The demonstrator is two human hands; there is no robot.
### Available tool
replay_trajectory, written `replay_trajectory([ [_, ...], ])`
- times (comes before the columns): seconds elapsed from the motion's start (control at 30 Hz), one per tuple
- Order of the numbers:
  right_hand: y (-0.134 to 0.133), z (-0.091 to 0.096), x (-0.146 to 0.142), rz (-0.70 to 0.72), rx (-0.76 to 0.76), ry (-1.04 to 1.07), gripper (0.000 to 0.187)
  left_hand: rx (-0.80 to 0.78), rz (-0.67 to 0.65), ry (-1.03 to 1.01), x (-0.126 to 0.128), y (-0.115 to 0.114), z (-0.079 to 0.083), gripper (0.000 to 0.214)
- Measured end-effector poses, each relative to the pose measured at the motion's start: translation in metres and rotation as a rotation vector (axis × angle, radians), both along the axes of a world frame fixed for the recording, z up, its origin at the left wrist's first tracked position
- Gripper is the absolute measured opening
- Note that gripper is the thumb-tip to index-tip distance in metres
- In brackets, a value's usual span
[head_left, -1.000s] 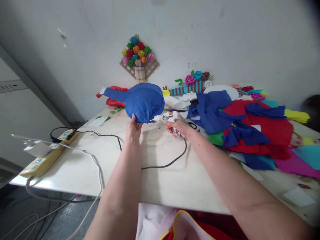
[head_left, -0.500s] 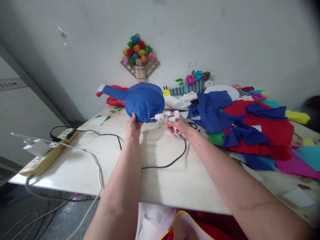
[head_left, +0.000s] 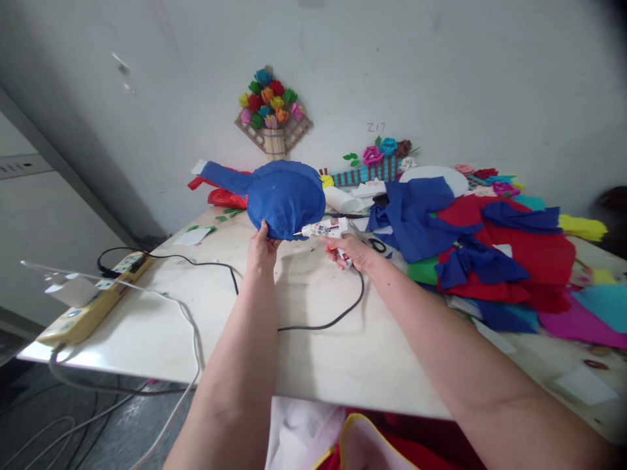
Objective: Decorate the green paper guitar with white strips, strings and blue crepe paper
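My left hand (head_left: 264, 249) grips the lower edge of a round blue paper-covered piece (head_left: 287, 202), held up above the table. A long blue strip with a white end sticks out from its left side. In my right hand (head_left: 350, 251) is a white hot glue gun (head_left: 326, 228), pointing left. Its metal nozzle is at the bottom edge of the blue piece; I cannot tell whether it touches. A black cord (head_left: 337, 320) hangs from the gun's handle down to the table. The fingers behind the blue piece are hidden.
A yellow power strip (head_left: 93, 303) with plugs and cables lies at the left table edge. Blue (head_left: 421, 215) and red crepe paper is heaped at the right. Black-handled scissors (head_left: 378, 246) lie beside the heap. Paper flowers (head_left: 267, 98) in a basket stand against the wall.
The blue piece has shifted very slightly right, and the glue gun slightly left. Both hands keep their holds.
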State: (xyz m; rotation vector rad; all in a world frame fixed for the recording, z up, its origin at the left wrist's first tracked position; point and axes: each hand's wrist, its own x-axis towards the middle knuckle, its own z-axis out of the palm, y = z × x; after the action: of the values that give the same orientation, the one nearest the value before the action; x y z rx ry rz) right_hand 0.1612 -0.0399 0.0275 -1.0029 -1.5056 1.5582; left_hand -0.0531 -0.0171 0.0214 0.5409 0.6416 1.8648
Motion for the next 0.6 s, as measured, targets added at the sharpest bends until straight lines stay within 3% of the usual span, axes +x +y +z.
replay_trajectory([
  [0.6, -0.0043, 0.0085, 0.0041, -0.019, -0.002, -0.066, 0.036, -0.038, -0.003, -0.013, 0.0019, -0.0022, 0.0013, 0.007],
])
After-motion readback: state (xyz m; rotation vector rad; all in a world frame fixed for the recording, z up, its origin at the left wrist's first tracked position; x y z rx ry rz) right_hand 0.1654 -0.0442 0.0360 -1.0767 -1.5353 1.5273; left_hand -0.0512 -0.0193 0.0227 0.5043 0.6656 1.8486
